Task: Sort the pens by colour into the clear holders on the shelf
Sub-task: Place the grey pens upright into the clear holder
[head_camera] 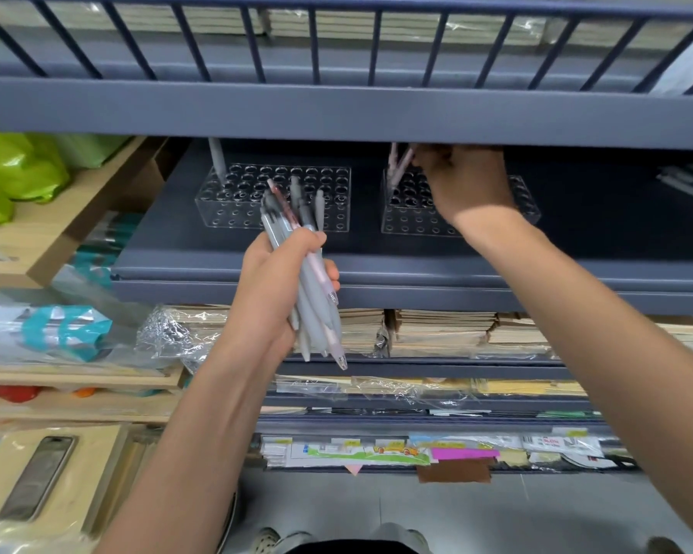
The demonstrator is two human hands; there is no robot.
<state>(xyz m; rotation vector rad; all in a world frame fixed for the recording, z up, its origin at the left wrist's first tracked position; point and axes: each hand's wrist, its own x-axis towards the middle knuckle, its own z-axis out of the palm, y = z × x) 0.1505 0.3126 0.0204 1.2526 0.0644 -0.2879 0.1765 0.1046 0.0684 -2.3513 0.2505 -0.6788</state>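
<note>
Two clear holders with rows of holes stand on the dark grey shelf [225, 269]. One grey pen [218, 159] stands upright in the left holder [233, 211], at its back left corner. The right holder [409, 221] has pink pens [397, 166] at its back left. My right hand [467, 181] reaches over the right holder, fingers curled at a pink pen's top, partly hidden under the upper shelf edge. My left hand [279, 289] grips a bundle of grey and pink pens [305, 269] in front of the left holder.
An upper shelf with a railing [345, 46] overhangs closely above the holders. Wrapped notebooks [441, 331] and paper goods fill the lower shelves. Green packages [13, 173] and a wooden display with a phone [37, 477] stand on the left.
</note>
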